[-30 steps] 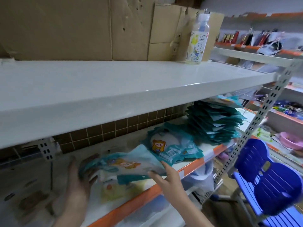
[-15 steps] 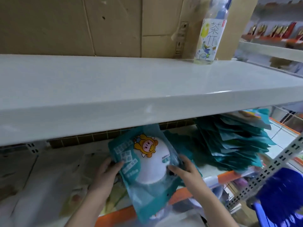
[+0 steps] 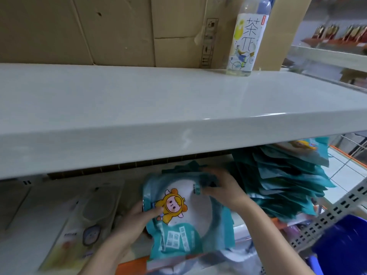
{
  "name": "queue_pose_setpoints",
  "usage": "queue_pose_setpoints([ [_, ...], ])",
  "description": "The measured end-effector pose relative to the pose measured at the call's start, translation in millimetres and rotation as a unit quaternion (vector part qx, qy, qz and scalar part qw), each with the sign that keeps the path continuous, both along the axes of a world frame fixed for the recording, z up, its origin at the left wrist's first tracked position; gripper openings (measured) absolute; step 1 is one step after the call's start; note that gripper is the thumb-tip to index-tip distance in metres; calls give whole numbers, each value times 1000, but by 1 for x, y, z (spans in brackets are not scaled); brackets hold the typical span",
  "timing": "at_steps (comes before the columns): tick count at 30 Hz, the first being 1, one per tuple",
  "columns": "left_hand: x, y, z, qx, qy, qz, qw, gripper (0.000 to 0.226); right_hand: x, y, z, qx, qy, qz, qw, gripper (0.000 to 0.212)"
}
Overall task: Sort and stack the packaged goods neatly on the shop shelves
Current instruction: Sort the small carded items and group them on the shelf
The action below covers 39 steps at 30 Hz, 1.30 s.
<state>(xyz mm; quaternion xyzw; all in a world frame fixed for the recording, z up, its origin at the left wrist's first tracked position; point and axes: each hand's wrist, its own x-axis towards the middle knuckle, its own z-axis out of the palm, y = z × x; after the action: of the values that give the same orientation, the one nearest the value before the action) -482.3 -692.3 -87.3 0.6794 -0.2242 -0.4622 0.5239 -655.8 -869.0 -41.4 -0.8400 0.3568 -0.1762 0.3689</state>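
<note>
The flat teal plastic packet (image 3: 184,219) lies lengthwise toward the person, between left hand (image 3: 137,219) and right hand (image 3: 222,189), both grasping it.

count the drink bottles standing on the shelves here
1. The bottle stands upright at the back right of the upper shelf, in front of the cardboard. The top shelf hides much of the lower one, so others could be unseen.

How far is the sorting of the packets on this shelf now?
Done: a tall stack of teal packets stands at the right of the lower shelf. In hand: the left hand and right hand grip one teal cartoon packet above a smaller pile. Left: the pale packets lying loose at the left.
</note>
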Motion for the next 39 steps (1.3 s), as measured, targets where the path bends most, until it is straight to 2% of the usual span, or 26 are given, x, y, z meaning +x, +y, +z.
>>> queue_pose_setpoints([
  [1, -3, -4, -1, -6, 9, 31, 999, 16, -3, -4, -3, -49, -11, -27, 998, 59],
  [3, -8, -14, -6, -12, 52, 102, 993, 13, -12, -11, -9, -105, -28, -85, 990, 61],
  [6, -15, -29, -15, -31, 104, 156, 982, 14, -28, -12, -21, -96, -17, -115, 989, 41],
  [9, -20, -42, -25, -33, 112, 165, 979, 17, -37, -5, -39, -67, 49, -80, 993, 33],
  [11, -23, -49, -33, -15, 10, 165, 986, 21, -38, 0, -54, -66, 86, -43, 993, 32],
  [13, -24, -53, -40, 16, -131, 164, 978, 44, -36, 8, -66, -73, 108, -19, 991, 33],
  [15, -24, -54, -41, 100, -276, 146, 945, 81, -31, 15, -74, -94, 127, -6, 988, 36],
  [17, -24, -50, -39, 176, -397, 123, 893, 99, -28, 20, -77, -119, 135, -5, 984, 37],
  [18, -24, -47, -40, 192, -429, 115, 875, 104, -27, 21, -78, -128, 133, -9, 983, 38],
  [20, -22, -41, -42, 206, -449, 111, 862, 108, -26, 22, -77, -141, 137, -16, 980, 38],
  [22, -18, -35, -45, 220, -453, 99, 858, 101, -25, 23, -77, -153, 149, -18, 977, 39],
  [26, -10, -17, -36, 232, -450, 46, 861, 62, -19, 29, -72, -142, 158, -36, 977, 37],
  [30, 0, 18, -18, 157, -440, 51, 882, 24, -7, 42, -64, -115, 126, -77, 982, 32],
  [34, 17, 62, 1, 92, -434, 118, 889, 8, 11, 72, -51, -53, 29, -103, 993, 18],
  [36, 30, 87, 7, 67, -437, 154, 884, 2, 22, 92, -47, -25, 15, -86, 996, 16],
  [39, 56, 132, 13, 36, -424, 186, 886, 7, 45, 120, -48, -18, 4, -67, 998, 15],
])
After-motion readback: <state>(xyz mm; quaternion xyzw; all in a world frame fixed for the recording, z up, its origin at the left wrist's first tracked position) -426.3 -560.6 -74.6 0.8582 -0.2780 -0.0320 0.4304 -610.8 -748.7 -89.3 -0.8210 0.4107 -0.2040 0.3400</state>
